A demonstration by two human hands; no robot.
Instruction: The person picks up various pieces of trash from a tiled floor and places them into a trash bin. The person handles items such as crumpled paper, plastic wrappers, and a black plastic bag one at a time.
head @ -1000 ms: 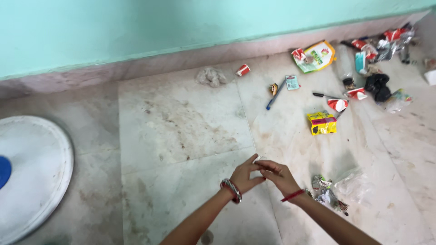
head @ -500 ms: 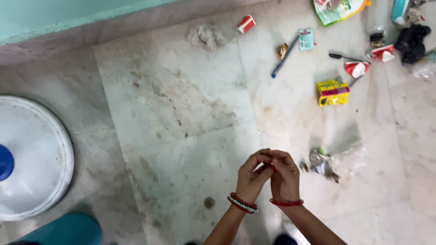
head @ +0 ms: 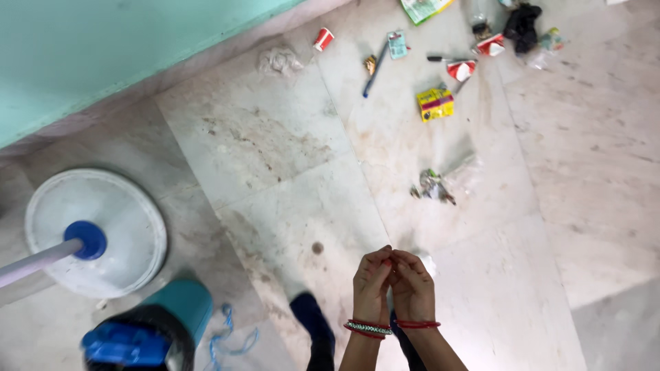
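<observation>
My left hand and my right hand are raised together at the bottom middle, fingertips pressed against each other. A small red spot shows where the fingertips meet; whether anything is pinched there I cannot tell. The left wrist wears a beaded bangle, the right a thin red bangle. Below the hands lies the stained marble floor. The nearest litter is a crumpled wrapper next to a clear plastic bag.
A white round stand base with a blue hub and a pole sits at left. A teal bin stands at bottom left, with blue string beside it. Farther off lie a yellow packet, a blue pen, a red paper cup and more litter. The teal wall runs along the top left.
The view has pulled up and back, so the litter looks farther away and the bin and my feet have come into view. My hands stay joined, drawn closer to my body.
</observation>
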